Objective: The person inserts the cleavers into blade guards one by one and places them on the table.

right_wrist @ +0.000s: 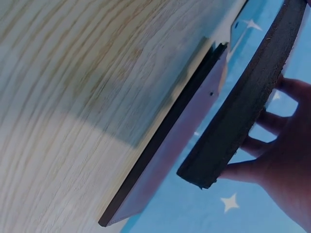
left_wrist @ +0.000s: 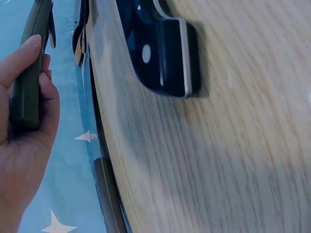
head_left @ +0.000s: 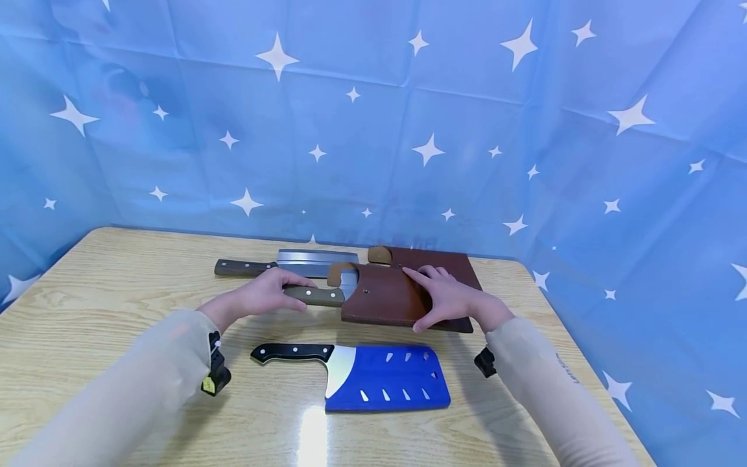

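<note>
My left hand (head_left: 265, 295) grips the olive-brown riveted handle of a cleaver (head_left: 318, 297), fingers curled around it in the left wrist view. The blade is mostly inside a brown leather sheath (head_left: 379, 295), with only a strip of bare metal showing by the handle. My right hand (head_left: 448, 299) holds the sheath's other end, thumb at the lower edge and fingers over the top. In the right wrist view this sheath (right_wrist: 233, 111) is raised above the table. A tan strap hangs loose at its mouth.
Behind lies a bare-bladed cleaver (head_left: 318, 262) with a dark wooden handle. A second brown leather sheath (head_left: 452, 261) lies at the back right. Nearer, a black-handled cleaver in a slotted blue cover (head_left: 385, 376) rests on the wooden table (head_left: 117, 337). A blue star-patterned cloth (head_left: 373, 130) hangs behind.
</note>
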`<state>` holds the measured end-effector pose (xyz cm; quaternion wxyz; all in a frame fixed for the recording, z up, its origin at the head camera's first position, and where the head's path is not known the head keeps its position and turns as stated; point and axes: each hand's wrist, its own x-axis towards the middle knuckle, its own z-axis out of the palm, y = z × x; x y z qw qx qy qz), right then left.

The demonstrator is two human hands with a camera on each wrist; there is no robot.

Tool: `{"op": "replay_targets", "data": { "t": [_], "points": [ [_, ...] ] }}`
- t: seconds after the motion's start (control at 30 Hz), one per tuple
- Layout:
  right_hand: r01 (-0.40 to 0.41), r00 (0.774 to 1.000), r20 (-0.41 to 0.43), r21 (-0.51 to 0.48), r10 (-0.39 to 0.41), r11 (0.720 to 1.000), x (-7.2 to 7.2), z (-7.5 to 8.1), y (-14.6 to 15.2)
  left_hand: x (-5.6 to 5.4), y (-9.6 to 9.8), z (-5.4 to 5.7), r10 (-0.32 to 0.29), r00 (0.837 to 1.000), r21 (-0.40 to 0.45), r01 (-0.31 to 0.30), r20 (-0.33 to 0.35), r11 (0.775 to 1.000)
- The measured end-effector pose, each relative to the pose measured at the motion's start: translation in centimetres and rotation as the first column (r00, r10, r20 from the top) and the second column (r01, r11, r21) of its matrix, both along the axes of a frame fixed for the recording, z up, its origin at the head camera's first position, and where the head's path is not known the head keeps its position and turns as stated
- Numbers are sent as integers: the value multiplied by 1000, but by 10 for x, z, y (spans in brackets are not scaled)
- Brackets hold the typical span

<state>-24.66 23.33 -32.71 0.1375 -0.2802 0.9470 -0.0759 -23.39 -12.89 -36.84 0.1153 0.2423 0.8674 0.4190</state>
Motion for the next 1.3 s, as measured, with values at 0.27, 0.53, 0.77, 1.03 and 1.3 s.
{"op": "replay_targets", "data": {
  "t": [0.27, 0.53, 0.77, 1.03, 1.3],
  "points": [
    [-3, 1000, -3, 15, 3, 1000, 0, -2, -4, -2, 4, 0, -23, 1000, 25, 22, 14, 999],
    [-33, 999, -1, 13, 33, 999, 0, -3, -12, -2, 11, 4, -56, 998, 13, 56, 10, 998],
    [-36, 999, -11, 17, 36, 999, -4, -4, -17, -3, 17, 4, -66, 998, 16, 66, 14, 998],
    [-45, 999, -8, 28, 45, 999, -7, -9, -22, -3, 14, -2, -105, 994, 59, 106, -19, 993],
    [-48, 999, 26, 49, 47, 998, -8, -23, -29, -6, 12, -17, -62, 994, 17, 61, 87, 998]
  ]
}}
